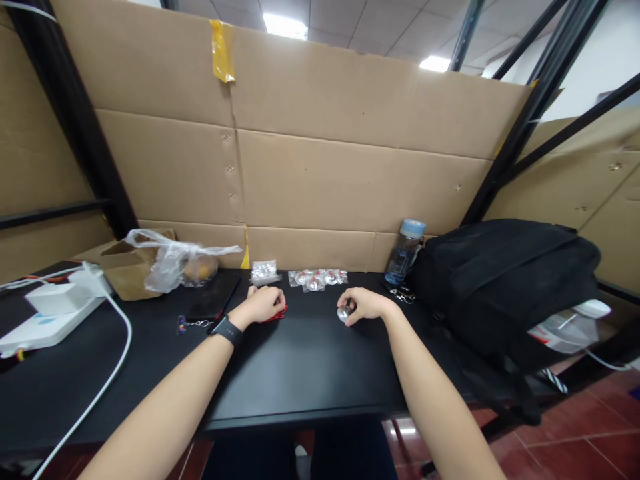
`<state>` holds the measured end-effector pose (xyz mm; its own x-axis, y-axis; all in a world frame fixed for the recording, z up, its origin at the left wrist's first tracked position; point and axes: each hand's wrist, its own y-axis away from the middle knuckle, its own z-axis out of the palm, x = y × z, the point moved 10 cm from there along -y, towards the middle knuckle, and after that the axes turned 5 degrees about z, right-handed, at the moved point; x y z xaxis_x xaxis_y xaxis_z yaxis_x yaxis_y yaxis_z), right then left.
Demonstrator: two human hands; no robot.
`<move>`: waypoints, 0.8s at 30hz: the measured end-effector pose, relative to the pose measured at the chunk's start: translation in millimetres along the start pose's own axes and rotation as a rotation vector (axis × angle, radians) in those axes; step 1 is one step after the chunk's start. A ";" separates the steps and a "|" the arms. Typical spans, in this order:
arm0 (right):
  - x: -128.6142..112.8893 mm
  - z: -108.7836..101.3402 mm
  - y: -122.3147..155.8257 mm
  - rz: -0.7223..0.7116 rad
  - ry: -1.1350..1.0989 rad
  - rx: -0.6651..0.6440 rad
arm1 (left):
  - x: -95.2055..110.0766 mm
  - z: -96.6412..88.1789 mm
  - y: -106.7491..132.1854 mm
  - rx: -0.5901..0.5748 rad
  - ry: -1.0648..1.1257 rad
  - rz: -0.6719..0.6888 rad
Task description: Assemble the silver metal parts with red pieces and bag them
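Note:
My left hand (pixel 264 304) rests on the black table (pixel 300 367) with its fingers curled over a small red item (pixel 278 315) that peeks out beside it. A black watch sits on that wrist. My right hand (pixel 361 304) lies a little to the right, fingers closed round a small shiny silver piece (pixel 343 313). Just beyond both hands lie several small clear packets with silver and red parts (pixel 317 278), and a separate silvery packet (pixel 264 271).
A phone (pixel 213 298) and a keyring (pixel 193 325) lie left of my left hand. Further left are a cardboard box with a plastic bag (pixel 175 263) and a white power strip (pixel 47 313). A water bottle (pixel 404 254) and black backpack (pixel 505 287) stand right. A cardboard wall backs the table.

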<state>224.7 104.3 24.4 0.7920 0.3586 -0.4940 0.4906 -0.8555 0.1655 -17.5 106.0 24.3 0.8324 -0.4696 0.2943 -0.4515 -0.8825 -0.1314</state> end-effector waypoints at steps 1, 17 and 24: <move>-0.5 0.4 0.1 0.005 -0.007 0.000 | 0.3 -2.1 0.2 0.018 -0.002 0.001; -10.5 -3.9 5.3 -0.057 -0.052 0.015 | 36.8 -39.3 6.2 0.324 0.206 0.158; -12.3 -7.8 7.5 -0.069 -0.057 0.035 | 37.1 -34.4 4.6 0.323 0.117 0.114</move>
<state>221.5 96.3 38.4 0.7346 0.3959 -0.5511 0.5290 -0.8427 0.0998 0.2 85.3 67.1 0.7316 -0.5760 0.3647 -0.3988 -0.7954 -0.4564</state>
